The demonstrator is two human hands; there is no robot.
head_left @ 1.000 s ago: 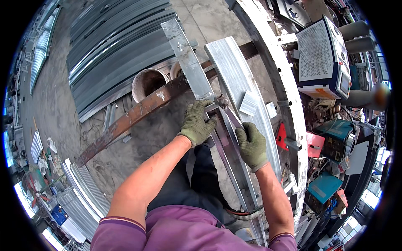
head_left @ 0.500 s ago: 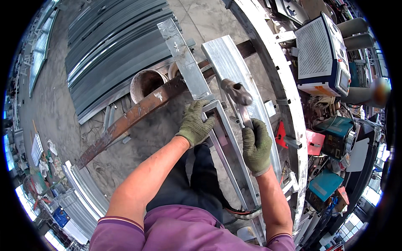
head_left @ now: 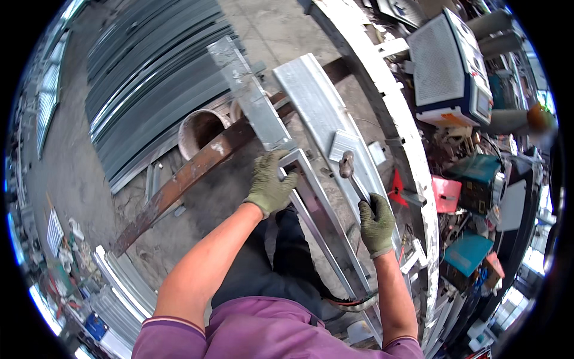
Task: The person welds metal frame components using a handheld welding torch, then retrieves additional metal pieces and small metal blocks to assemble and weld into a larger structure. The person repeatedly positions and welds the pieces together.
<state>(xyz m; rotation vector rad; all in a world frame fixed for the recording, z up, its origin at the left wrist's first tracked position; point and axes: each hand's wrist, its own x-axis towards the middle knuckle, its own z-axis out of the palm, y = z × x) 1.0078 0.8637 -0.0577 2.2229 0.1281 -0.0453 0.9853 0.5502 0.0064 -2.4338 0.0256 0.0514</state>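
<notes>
My right hand (head_left: 376, 225), in a green work glove, is closed round the handle of a hammer (head_left: 360, 189). The hammer's head is up and away from me, over the wide galvanized steel channel (head_left: 314, 99). My left hand (head_left: 269, 182), gloved the same way, grips the far corner of a narrow rectangular metal frame (head_left: 320, 194), its fingers curled at the edge. That frame runs from this corner back toward my right side. Just past my left hand lies a flat metal bar (head_left: 248, 90), its near end close to the frame's corner.
A rusty steel beam (head_left: 191, 170) crosses under the metal parts. Beside it stands a dirty bucket (head_left: 200, 131). Stacked metal profiles (head_left: 158, 78) cover the far left floor. On the right are a curved white rail (head_left: 409, 149), a white-and-blue machine (head_left: 442, 66) and teal boxes (head_left: 466, 263).
My right hand and the hammer have moved right and nearer to me, away from the frame's corner. My left hand stays on the frame. The whole view has shifted slightly.
</notes>
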